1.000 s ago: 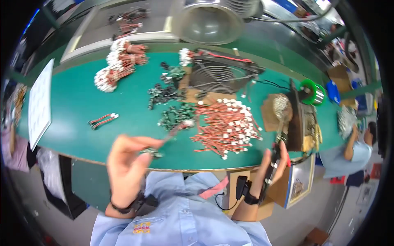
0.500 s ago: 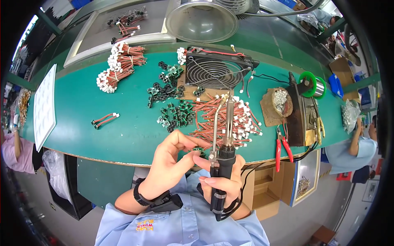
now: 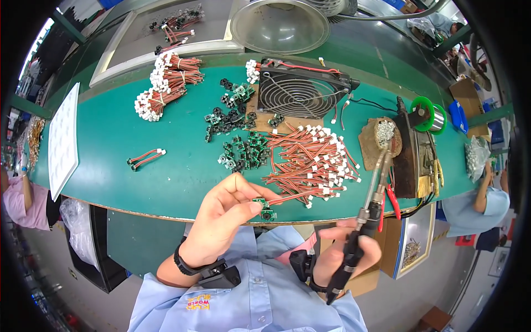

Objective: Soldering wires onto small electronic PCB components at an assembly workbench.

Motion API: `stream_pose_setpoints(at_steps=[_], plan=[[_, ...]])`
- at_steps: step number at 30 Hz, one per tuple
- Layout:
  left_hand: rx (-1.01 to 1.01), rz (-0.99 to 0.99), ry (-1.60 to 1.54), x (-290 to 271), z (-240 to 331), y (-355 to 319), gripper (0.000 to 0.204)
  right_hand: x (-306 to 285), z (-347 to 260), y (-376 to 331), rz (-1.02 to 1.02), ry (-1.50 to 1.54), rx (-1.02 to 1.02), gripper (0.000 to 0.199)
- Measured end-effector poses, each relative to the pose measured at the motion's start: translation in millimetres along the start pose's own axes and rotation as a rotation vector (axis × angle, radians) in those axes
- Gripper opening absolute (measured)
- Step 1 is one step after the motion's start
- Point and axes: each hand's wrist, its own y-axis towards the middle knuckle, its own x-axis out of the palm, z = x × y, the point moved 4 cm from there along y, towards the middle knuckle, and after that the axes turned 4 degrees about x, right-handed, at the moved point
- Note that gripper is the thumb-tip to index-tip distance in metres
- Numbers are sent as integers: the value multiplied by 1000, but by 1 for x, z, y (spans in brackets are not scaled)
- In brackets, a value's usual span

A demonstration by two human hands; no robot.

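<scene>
My left hand (image 3: 221, 213) pinches a small green circuit board (image 3: 265, 212) between thumb and fingers at the bench's near edge. Red and black wires (image 3: 296, 196) run right from beside the board toward white plugs; whether they are joined to it I cannot tell. My right hand (image 3: 354, 252) is wrapped round the black handle of a soldering iron (image 3: 365, 218), which has a thin metal tube along its shaft. The iron's tip points up to a round dish of silvery bits (image 3: 385, 133); contact is unclear.
Wire leads with white plugs (image 3: 315, 155) and green boards (image 3: 243, 152) lie in heaps before a black fan (image 3: 298, 94). Wire bundles (image 3: 160, 99) and a white tray (image 3: 62, 141) are left. Red-handled pliers (image 3: 393, 202) and a solder reel (image 3: 437, 119) stand right.
My right hand has swung the soldering iron right, from near the board to the dish. My left hand keeps hold of the board, now more visible with wires beside it.
</scene>
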Motion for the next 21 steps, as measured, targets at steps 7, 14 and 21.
stream_pose_setpoints(at_steps=[7,14,21], plan=[[-102,-21,-217,-3,1,-2,10,-21,4,6,192,-126,72,65],[-11,6,-86,-3,6,-5,11,-42,61,45,288,-507,316,50],[273,52,214,-16,6,-2,12,-30,25,14,221,-278,236,46]])
